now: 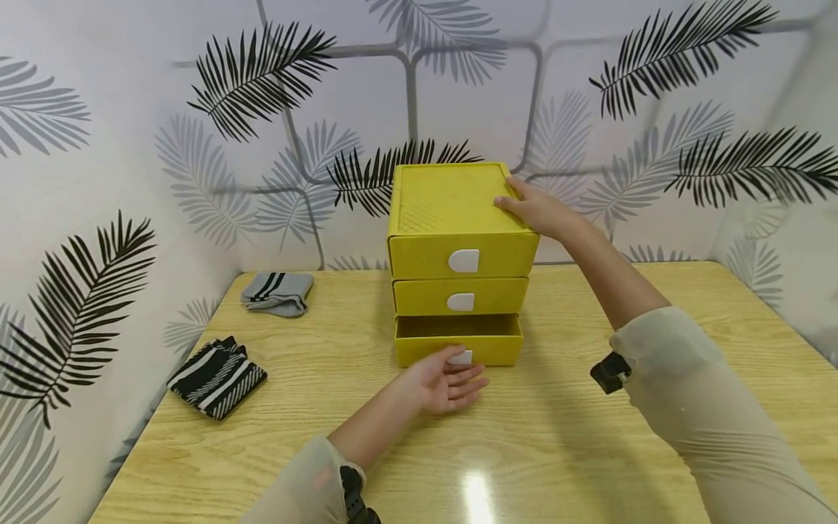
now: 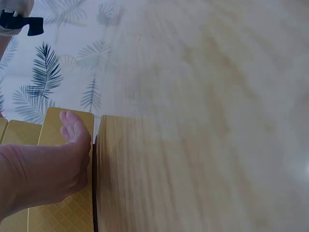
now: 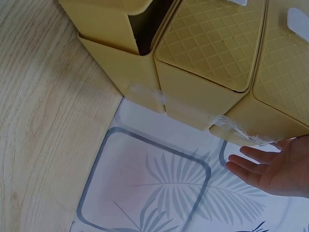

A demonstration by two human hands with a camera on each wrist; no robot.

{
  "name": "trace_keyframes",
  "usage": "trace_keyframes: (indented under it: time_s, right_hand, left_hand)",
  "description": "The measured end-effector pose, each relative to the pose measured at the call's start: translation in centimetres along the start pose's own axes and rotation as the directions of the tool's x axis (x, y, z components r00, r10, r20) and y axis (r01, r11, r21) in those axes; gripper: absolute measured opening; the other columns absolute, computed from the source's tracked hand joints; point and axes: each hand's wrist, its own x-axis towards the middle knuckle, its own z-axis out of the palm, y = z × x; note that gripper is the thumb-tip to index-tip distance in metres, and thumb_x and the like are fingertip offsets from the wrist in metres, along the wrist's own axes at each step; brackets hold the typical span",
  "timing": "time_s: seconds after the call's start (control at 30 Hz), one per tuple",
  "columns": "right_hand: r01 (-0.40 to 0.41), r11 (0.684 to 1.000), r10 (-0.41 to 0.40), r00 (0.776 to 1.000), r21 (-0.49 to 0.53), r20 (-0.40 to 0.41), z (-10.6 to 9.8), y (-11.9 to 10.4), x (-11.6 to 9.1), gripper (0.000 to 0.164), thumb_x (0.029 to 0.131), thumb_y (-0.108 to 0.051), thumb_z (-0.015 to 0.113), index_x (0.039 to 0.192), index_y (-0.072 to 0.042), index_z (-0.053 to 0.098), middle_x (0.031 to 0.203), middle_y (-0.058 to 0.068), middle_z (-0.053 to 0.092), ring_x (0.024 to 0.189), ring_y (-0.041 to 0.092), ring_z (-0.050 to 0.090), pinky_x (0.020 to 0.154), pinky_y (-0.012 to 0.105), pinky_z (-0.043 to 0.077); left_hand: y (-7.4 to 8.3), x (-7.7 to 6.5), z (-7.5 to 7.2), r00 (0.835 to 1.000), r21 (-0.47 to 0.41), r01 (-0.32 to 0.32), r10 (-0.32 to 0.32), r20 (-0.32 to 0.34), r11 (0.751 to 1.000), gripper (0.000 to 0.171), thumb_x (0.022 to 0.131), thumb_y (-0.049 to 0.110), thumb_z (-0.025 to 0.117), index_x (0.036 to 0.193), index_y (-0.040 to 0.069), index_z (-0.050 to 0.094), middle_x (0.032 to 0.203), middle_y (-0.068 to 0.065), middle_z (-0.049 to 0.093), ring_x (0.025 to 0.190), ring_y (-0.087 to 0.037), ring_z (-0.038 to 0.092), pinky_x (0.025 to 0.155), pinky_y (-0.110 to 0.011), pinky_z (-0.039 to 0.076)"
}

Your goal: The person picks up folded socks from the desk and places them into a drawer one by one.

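A yellow three-drawer cabinet [image 1: 452, 196] stands against the wall, its upper two drawers closed. The bottom drawer [image 1: 419, 352] is pulled partly out; its floor is hidden. At that drawer's front is my left hand [image 1: 441, 382], thumb by the white handle [image 1: 462, 357] and fingers loosely extended below. The left wrist view has the same hand [image 2: 58, 164] before the drawer fronts. My right hand [image 1: 540, 209] rests on the cabinet's upper right edge, thumb on top. In the right wrist view the fingers of this hand [image 3: 285, 166] extend along the side, not curled round it.
A folded grey cloth with black stripes [image 1: 278, 293] lies at the back left of the wooden table [image 1: 327, 320]. Nearer the left edge is a folded black-and-white striped cloth [image 1: 217, 378]. Behind the table rises a leaf-patterned wall [image 1: 360, 94]. Clear tape [image 3: 231, 126] runs along the cabinet's side.
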Motion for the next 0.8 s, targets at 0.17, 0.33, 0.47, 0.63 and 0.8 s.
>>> trace_keyframes:
  time_s: [0.17,0.33,0.47,0.63,0.8]
  right_hand:
    - [-0.001,1.0,0.001,1.0,-0.003,0.0,0.0,0.0,0.0,0.067,0.085,-0.046,0.03,0.133,-0.01,0.001,0.135,0.014,0.006,0.12,0.029,0.004,0.093,0.044,0.005]
    - [0.006,1.0,-0.006,1.0,-0.005,-0.004,0.0,0.0,-0.1,0.067,0.084,-0.046,0.031,0.133,-0.01,0.002,0.135,0.014,0.007,0.12,0.029,0.006,0.093,0.045,0.006]
    - [0.007,1.0,-0.007,1.0,-0.01,-0.003,0.0,0.1,0.0,0.067,0.085,-0.046,0.031,0.133,-0.011,0.002,0.135,0.013,0.007,0.12,0.029,0.006,0.093,0.044,0.007]
    - [0.004,1.0,-0.004,1.0,-0.016,0.0,0.1,0.1,-0.1,0.067,0.085,-0.046,0.03,0.133,-0.011,0.001,0.135,0.012,0.006,0.12,0.028,0.005,0.093,0.044,0.006]
    - [0.0,1.0,0.0,1.0,-0.008,0.001,0.0,0.0,-0.1,0.066,0.085,-0.045,0.03,0.133,-0.011,0.001,0.135,0.011,0.005,0.12,0.028,0.004,0.094,0.043,0.005]
  left_hand:
    - [-0.7,-0.9,-0.2,1.0,0.028,0.005,-0.005,0.018,1.0,0.055,0.077,0.032,0.055,0.114,-0.002,0.034,0.106,-0.013,0.051,0.089,-0.026,0.053,0.078,-0.036,0.039]
    - [-1.3,-1.6,-0.4,0.999,0.053,0.012,-0.014,0.041,0.999,0.057,0.077,0.033,0.055,0.116,-0.003,0.034,0.112,-0.014,0.047,0.089,-0.025,0.053,0.078,-0.035,0.039]
    - [-1.7,-2.1,-0.5,0.999,0.065,0.02,-0.023,0.049,0.998,0.058,0.076,0.034,0.055,0.116,-0.002,0.034,0.112,-0.013,0.047,0.09,-0.025,0.052,0.077,-0.035,0.039]
    - [-2.2,-2.5,-0.4,0.997,0.067,0.031,-0.035,0.064,0.997,0.056,0.077,0.033,0.055,0.117,0.0,0.034,0.114,-0.013,0.046,0.09,-0.025,0.052,0.078,-0.035,0.039]
    - [-2.7,-2.9,-0.5,0.996,0.069,0.038,-0.043,0.075,0.997,0.057,0.077,0.034,0.055,0.117,0.0,0.033,0.113,-0.013,0.046,0.089,-0.024,0.053,0.078,-0.035,0.039]
